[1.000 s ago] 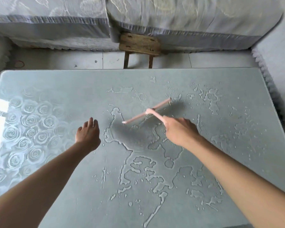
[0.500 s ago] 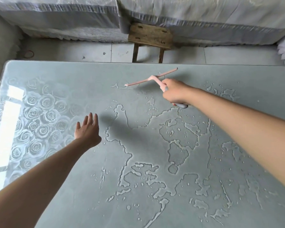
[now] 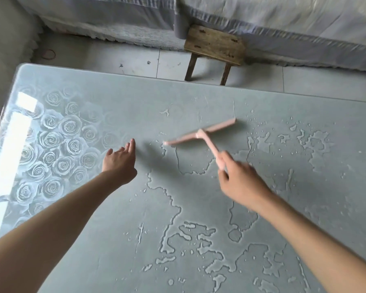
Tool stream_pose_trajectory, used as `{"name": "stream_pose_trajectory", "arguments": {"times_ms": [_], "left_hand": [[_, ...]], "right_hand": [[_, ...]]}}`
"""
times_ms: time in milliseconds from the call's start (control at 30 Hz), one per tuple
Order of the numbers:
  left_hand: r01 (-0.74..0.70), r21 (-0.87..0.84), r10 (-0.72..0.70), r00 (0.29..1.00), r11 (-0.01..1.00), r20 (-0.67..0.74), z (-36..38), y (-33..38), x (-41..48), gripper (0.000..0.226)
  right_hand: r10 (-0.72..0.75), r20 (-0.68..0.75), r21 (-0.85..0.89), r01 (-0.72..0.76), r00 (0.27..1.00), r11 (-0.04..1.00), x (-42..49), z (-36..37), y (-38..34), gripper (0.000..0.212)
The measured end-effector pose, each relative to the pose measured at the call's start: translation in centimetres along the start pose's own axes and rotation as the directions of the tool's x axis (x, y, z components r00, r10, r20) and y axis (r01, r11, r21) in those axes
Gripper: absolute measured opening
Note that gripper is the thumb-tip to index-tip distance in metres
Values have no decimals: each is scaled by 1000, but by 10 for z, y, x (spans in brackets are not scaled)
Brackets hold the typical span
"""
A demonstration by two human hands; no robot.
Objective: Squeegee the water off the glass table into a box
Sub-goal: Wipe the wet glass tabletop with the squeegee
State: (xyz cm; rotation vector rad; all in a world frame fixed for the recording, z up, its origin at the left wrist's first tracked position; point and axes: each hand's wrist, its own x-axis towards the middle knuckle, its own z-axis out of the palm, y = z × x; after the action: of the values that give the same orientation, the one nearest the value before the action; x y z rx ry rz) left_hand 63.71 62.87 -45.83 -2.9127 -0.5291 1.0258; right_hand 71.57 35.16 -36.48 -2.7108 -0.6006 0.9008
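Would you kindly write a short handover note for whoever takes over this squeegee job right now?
Left hand: open, fingers straight, over the glass table; contact unclear.
Right hand: holds the pink squeegee by its grip. The blade is mid-table and blurred, so I cannot tell if it touches the glass.
Water: puddles and drops cover the middle, near and right parts. The rose-patterned left part looks dry.
Box: not in view.
Left to do: most of the water has yet to be pulled off into the box.
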Motion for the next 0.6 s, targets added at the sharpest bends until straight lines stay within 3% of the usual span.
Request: {"name": "stream_pose_trajectory", "arguments": {"times_ms": [100,167,267,400,500,600], "left_hand": [[-37,40,36,999,999,30,-13,-4,6,80],[-62,41,60,997,997,55,-13,-3,6,79],[-100,63,96,993,993,63,-9,-8,7,79],[-137,48,131,985,989,110,-5,-20,6,82],[-142,32,136,982,989,131,-6,-27,8,82],[-149,9,145,978,989,152,-8,-29,9,80]], "right_hand": [[30,97,8,-31,995,999,-17,-24,-17,15],[-2,72,41,-1,997,999,-1,-45,-32,13],[-31,-3,54,31,1000,998,54,-68,-69,28],[72,-16,156,-68,997,985,118,-76,-105,37],[130,-12,151,-127,991,980,113,-57,-104,53],[126,-24,100,-123,992,987,65,-24,-92,48]]}}
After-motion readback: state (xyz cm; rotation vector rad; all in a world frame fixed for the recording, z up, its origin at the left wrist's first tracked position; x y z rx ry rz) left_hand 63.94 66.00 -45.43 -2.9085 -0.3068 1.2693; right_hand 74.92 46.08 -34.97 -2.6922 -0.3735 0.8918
